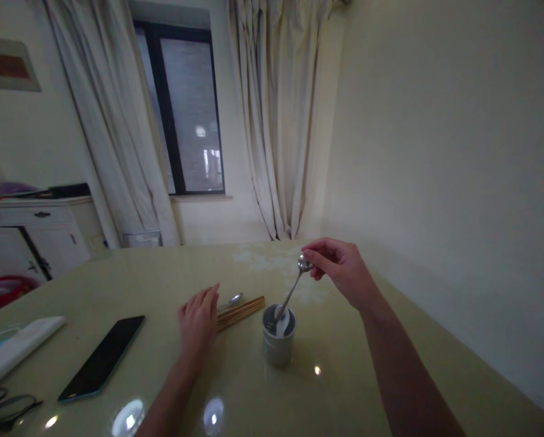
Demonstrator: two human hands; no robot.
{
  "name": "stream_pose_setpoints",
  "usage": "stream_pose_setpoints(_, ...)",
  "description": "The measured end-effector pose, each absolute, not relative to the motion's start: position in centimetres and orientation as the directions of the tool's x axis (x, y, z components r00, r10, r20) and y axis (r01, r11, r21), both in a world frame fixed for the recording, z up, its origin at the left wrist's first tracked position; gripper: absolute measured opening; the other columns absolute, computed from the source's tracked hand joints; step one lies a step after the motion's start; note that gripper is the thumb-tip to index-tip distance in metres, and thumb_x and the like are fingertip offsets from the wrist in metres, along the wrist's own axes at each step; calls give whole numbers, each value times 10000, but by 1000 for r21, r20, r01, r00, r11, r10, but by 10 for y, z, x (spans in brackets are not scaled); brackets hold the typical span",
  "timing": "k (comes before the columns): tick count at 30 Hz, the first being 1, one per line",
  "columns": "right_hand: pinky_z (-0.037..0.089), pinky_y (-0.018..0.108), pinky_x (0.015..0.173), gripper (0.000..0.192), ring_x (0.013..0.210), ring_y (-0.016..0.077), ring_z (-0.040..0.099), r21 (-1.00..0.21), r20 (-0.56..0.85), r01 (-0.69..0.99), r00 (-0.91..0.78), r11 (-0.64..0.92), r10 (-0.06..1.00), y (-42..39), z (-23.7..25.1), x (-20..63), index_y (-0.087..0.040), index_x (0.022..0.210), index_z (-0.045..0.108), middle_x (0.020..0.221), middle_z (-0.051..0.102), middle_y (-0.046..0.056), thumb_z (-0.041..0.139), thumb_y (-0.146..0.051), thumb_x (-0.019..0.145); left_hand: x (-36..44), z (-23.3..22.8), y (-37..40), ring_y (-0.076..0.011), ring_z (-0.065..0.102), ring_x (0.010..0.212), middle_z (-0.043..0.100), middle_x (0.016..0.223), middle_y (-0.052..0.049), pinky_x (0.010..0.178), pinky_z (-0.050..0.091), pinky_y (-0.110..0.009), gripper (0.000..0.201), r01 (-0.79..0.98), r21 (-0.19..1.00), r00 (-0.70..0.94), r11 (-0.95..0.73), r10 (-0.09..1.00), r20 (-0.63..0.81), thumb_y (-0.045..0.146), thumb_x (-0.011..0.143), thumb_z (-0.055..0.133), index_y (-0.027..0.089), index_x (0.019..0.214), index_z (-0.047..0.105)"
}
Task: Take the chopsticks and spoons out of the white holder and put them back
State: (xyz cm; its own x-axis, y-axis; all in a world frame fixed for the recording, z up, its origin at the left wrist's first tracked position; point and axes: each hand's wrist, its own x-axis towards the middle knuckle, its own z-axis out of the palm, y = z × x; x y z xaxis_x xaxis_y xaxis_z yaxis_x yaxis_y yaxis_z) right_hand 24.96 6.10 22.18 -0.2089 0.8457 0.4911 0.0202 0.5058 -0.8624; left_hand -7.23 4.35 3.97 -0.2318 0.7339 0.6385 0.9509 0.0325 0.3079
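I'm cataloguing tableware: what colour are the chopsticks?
The chopsticks are brown, seen best in the head view.

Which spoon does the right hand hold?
The metal spoon with its bowl up and handle slanting into the cup; the white spoon rests inside that cup, the other metal spoon lies by the chopsticks.

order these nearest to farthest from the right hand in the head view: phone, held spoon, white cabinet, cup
1. Held spoon, in the right hand
2. Cup, below it, slightly left
3. Phone, left on the table
4. White cabinet, far left, beyond the table
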Motion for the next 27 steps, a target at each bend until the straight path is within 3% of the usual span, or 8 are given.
stream_pose_setpoints(3,588,260,524,351,558,147,694,-890,447,-10,-217,456,868,69,206,223,-177,877,726,743,760,28,834,-503,807,-44,42,34,-264,648,1286,710,1409,-140,1063,462,-442,474,906,309,-40,-289,668,743,352,1108,317,201,1472,580)
stream_pose_setpoints(6,600,266,508,352,542,154,707,-909,406,-16,-252,416,878,73,188,196,-182,869,691,718,736,9,803,-511,814,-24,36,28,-263,649,1301,695,1437,-140,1089,457,-450,474,851,322,40,-415,663,748,399,1101,392,204,1514,518)
stream_pose_setpoints(12,523,209,429,264,497,123,638,-856,513,-23,-154,516,844,65,189,188,-179,881,701,656,690,-9,751,-438,882,-12,19,29,-286,653,1300,739,1357,-128,1100,484,-510,468,751,501,-17,-431,745,666,422,1098,375,223,1481,557)
stream_pose_setpoints(17,597,239,478,280,530,135,678,-822,563,-99,10,561,827,53,204,197,-185,921,705,759,743,16,788,-446,869,-3,19,25,-276,645,1318,707,1406,-138,1111,514,-489,479,669,579,-83,-467,726,682,443,1086,420,223,1490,552)
stream_pose_setpoints(23,642,283,556,353,596,175,755,-921,388,-104,-239,374,890,60,182,174,-190,948,682,775,731,6,761,-520,851,-17,37,23,-245,750,1064,800,1166,-85,967,586,-380,377,701,568,-143,-432,694,705,410,1067,453,240,1277,715)
stream_pose_setpoints(25,640,299,604,334,664,191,783,-946,315,-30,-306,321,898,66,173,172,-188,1039,673,848,749,28,699,-493,906,-35,43,27,-228,754,975,805,1070,-69,920,590,-349,395,711,585,-153,-390,726,670,387,1069,411,234,1238,734)
stream_pose_setpoints(27,614,306,638,299,695,191,785,-930,270,153,-329,333,905,73,169,175,-184,1145,655,930,768,55,639,-422,964,-59,45,33,-228,739,960,783,1017,-70,926,582,-349,420,732,593,-181,-335,744,643,378,1061,386,215,1201,746)
